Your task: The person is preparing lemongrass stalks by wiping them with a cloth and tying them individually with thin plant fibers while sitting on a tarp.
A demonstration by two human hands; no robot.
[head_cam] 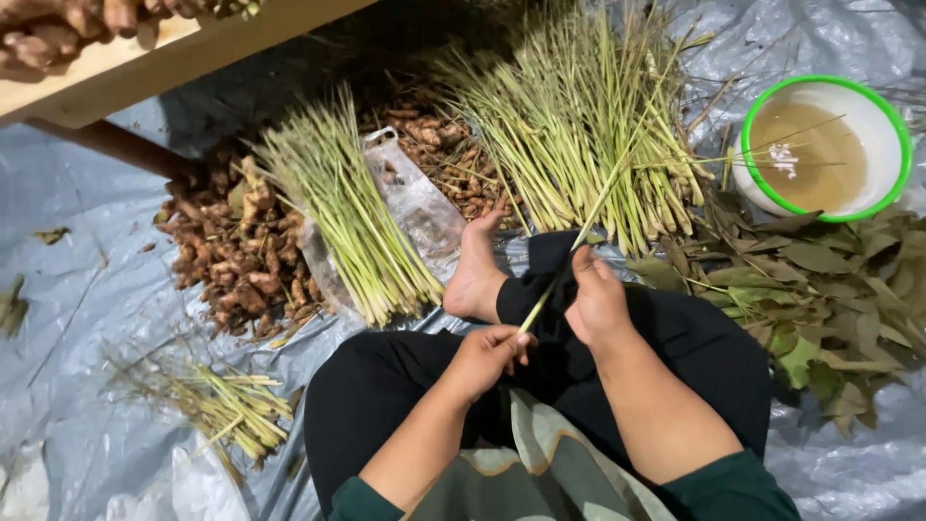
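I sit cross-legged on a grey plastic sheet (pixel 87 289). Between both hands I hold one lemongrass stalk (pixel 617 174), long, thin and green, slanting up to the right. My left hand (pixel 487 357) pinches its pale lower end over my lap. My right hand (pixel 596 299) grips the stalk a little higher up. My bare foot (pixel 475 275) rests in front of the hands.
Two heaps of lemongrass lie ahead, one large (pixel 579 116) and one smaller (pixel 347 212). Brown ginger-like roots (pixel 231 260) and a clear plastic bag (pixel 415 203) lie between them. A green-rimmed bowl of cloudy water (pixel 820 145) stands right, above dried leaves (pixel 820 289). Trimmed scraps (pixel 227 405) lie left.
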